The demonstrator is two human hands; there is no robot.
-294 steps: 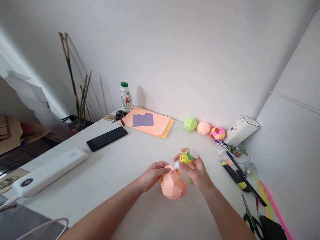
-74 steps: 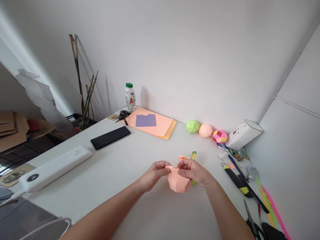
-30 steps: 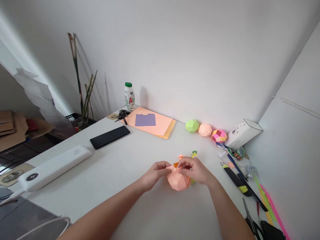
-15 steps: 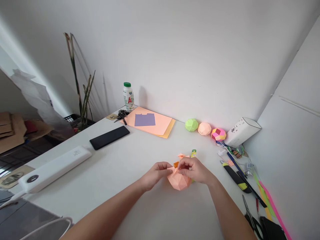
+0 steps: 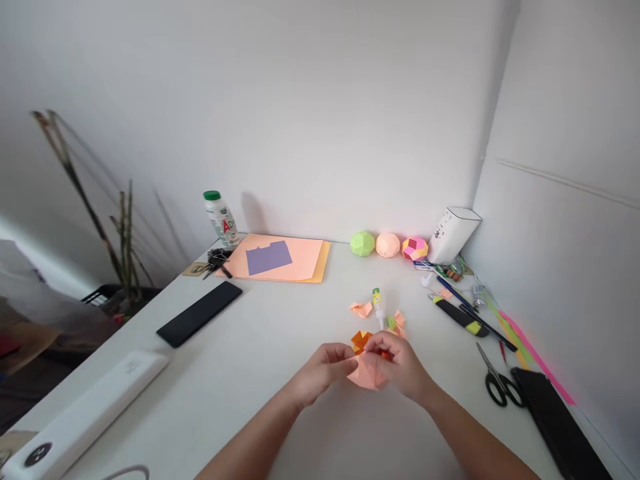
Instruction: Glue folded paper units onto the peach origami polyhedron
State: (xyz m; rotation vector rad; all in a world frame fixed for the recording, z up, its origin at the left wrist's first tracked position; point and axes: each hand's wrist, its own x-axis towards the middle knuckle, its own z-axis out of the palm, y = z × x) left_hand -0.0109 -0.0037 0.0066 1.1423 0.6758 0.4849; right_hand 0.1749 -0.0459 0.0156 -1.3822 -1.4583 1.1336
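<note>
A faceted peach paper shape [image 5: 369, 379] is held between both hands over the white table, its orange inside [image 5: 361, 339] showing at the top. My left hand [image 5: 329, 370] pinches its left edge between thumb and fingers. From the right, my right hand [image 5: 399, 363] grips the upper edge, its fingertips close to the left ones. Just beyond the hands lie a small folded peach paper piece [image 5: 361, 309], a glue bottle [image 5: 379, 307] with a yellow-green base, and more peach paper pieces [image 5: 399, 323] beside its green cap [image 5: 391, 323].
Three faceted paper balls [image 5: 387, 245] line the wall. Peach sheets [image 5: 305, 260] with a purple piece [image 5: 270, 258], a black phone [image 5: 200, 313] and a long white device [image 5: 85, 417] are leftward. A cutter [image 5: 457, 315] and scissors [image 5: 495, 380] lie right.
My view has turned to the right and tilted. The peach shape has tipped, showing more of its orange inside, and both hands still grip it. The glue bottle and paper pieces are now uncovered.
</note>
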